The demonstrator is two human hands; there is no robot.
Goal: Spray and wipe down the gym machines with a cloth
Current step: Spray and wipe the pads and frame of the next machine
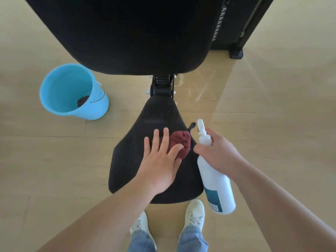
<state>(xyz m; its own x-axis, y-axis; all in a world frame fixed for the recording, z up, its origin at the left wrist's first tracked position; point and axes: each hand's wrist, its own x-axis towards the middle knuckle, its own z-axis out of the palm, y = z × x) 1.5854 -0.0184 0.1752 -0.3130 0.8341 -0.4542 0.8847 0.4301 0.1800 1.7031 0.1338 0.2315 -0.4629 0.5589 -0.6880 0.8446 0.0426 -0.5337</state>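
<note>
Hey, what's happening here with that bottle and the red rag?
A person is cleaning a gym machine. Their left hand lies flat, fingers straight, on a bunched maroon cloth that sits on the black seat pad. Their right hand holds a white spray bottle by its neck, just beside the seat. The backrest pad rises beyond. A blue bucket stands on the floor to the left, with a dark rag inside.

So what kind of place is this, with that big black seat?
Probably a gym. The padded black seat and tall backrest belong to an exercise machine, and what looks like a weight stack stands behind it on the smooth floor.
</note>
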